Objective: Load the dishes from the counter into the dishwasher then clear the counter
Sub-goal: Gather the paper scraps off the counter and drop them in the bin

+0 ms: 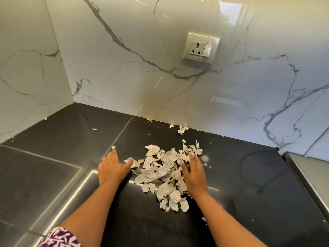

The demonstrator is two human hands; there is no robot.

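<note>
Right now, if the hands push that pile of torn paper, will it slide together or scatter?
Probably light and floppy: the torn paper pile is thin, curled scraps. On the smooth dark counter it should slide easily, but loose bits may scatter, like the stray scraps by the wall.

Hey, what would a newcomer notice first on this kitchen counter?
A heap of torn white paper scraps lies on the black stone countertop, the left hand flat beside it, the right hand at its other edge. Behind, a white wall socket sits on the grey-veined marble backsplash.
</note>
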